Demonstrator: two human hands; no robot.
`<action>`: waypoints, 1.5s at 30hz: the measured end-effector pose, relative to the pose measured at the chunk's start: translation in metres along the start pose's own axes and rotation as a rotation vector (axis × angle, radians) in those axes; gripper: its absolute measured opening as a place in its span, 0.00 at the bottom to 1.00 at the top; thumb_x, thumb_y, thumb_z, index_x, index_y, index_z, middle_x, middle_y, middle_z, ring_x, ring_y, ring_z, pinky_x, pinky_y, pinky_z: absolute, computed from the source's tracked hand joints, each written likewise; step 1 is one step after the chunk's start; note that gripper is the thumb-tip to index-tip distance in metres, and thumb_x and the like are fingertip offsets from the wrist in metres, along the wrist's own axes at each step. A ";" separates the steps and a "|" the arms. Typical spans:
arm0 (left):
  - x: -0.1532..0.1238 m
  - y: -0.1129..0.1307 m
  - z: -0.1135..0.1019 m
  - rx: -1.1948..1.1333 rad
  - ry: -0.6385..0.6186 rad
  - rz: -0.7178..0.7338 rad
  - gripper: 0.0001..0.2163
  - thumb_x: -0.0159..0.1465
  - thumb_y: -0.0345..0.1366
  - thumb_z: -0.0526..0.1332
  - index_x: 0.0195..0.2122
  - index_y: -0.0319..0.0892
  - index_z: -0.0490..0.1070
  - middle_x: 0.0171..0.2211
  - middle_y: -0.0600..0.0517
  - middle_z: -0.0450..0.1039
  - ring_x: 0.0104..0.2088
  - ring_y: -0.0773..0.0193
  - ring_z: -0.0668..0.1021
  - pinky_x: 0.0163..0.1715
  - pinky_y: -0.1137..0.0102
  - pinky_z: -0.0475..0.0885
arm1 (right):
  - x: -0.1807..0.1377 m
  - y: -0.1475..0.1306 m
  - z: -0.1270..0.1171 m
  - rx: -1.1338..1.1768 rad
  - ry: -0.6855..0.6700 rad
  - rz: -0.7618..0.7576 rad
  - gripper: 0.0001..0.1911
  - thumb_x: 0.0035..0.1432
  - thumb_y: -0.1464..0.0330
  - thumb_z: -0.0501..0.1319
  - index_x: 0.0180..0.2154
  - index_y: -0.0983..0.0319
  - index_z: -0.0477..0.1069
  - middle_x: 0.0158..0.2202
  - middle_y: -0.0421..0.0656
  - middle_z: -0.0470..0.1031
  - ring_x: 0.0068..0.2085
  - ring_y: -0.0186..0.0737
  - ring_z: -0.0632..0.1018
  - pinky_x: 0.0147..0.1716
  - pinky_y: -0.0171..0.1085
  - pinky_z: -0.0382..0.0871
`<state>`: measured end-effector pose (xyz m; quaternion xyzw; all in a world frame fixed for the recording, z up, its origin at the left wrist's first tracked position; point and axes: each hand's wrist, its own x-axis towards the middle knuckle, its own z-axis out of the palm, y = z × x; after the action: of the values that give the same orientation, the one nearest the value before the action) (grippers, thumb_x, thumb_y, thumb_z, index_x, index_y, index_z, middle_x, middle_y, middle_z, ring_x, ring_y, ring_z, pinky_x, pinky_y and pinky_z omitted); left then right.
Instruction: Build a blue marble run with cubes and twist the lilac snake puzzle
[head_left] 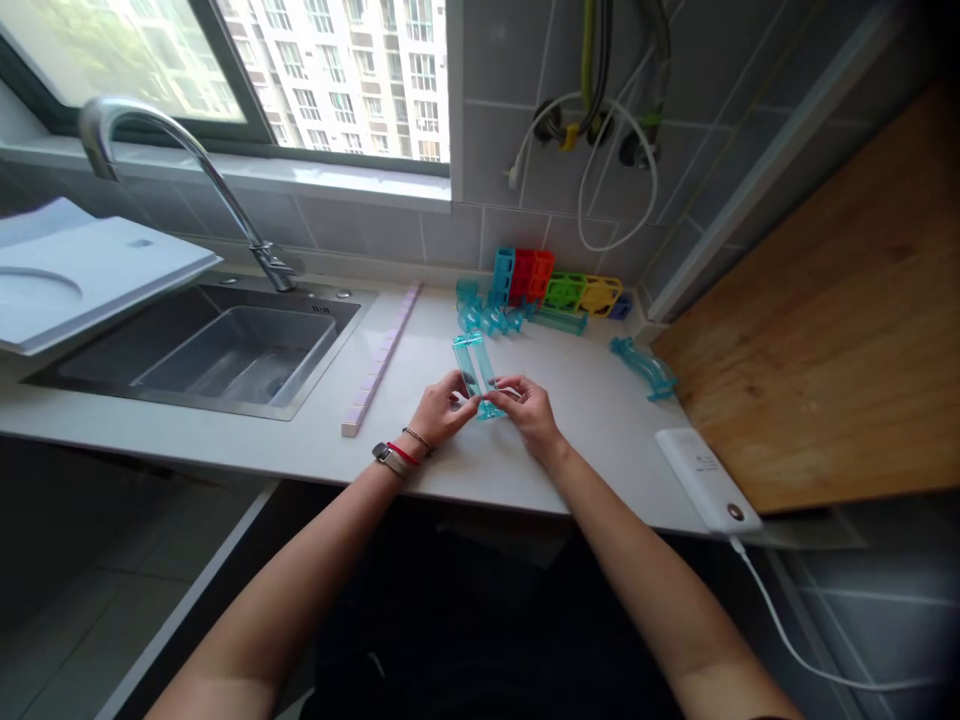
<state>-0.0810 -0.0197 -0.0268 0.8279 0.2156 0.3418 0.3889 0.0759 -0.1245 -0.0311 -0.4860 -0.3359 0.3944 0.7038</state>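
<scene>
Between my two hands is a clear teal plastic toy piece (469, 345), a long frame with rails and a wider end. My left hand (442, 408) grips its left side, thumb pressed on the near part. On the opposite side my right hand (531, 408) pinches it with thumb and fingers. Behind it on the counter stand coloured plastic blocks: blue (502, 276), red (529, 276), green (565, 291) and yellow (601, 295). Several curved teal pieces (491, 320) lie in front of them, and a straight teal piece (556, 319) is alongside.
A sink (247, 345) with a curved faucet (187, 150) and a white board (97, 275) is at left. A pale lilac strip (384, 360) lies on the counter. On the right are a curved teal track (645, 368), a white power bank (709, 480) with a cable, and a wooden board (825, 330).
</scene>
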 end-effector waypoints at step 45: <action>0.013 -0.016 -0.008 0.339 0.270 -0.038 0.20 0.63 0.39 0.65 0.57 0.45 0.70 0.45 0.46 0.79 0.47 0.51 0.78 0.49 0.57 0.73 | 0.040 -0.026 -0.050 -0.628 0.495 -0.393 0.16 0.55 0.54 0.67 0.31 0.59 0.74 0.37 0.45 0.79 0.40 0.45 0.78 0.48 0.44 0.71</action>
<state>-0.0798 0.0018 -0.0304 0.8238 0.3357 0.4013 0.2181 0.1437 -0.1157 -0.0178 -0.6830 -0.3468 0.0039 0.6429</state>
